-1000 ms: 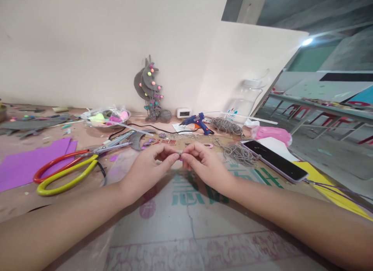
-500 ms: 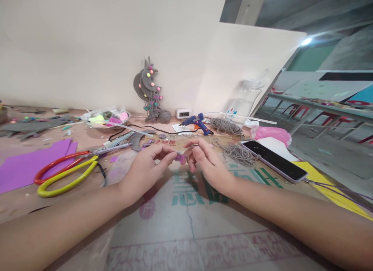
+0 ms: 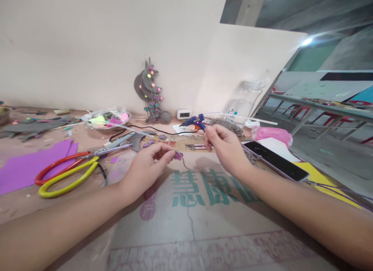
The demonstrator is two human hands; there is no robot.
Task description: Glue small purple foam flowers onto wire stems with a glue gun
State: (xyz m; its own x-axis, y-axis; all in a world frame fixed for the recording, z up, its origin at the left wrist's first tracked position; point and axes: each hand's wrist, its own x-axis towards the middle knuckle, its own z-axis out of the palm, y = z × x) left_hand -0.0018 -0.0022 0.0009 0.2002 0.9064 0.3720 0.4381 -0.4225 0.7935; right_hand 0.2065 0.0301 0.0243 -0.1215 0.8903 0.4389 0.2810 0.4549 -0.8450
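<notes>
My left hand (image 3: 147, 165) is closed in a pinch on a small purple flower piece (image 3: 178, 155), from which a thin cord hangs to the cardboard. My right hand (image 3: 225, 148) is stretched out farther back, apart from the left. Its fingers are curled round the handle of the blue glue gun (image 3: 194, 121), which hides the handle. A thin pink-handled tool (image 3: 194, 146) lies just left of that hand.
Red and yellow scissors (image 3: 67, 173) and purple foam sheets (image 3: 26, 166) lie left. A phone (image 3: 274, 158), a pink bundle (image 3: 271, 134) and grey cord (image 3: 229, 126) are right. A bowl of bits (image 3: 106, 120), a felt ornament (image 3: 148, 88) and a small clock (image 3: 184, 113) stand by the wall. Printed cardboard (image 3: 189, 216) covers the table.
My hands were pinched together on the small piece. The right hand has let go and moved back and right to the glue gun; the left keeps the purple flower piece.
</notes>
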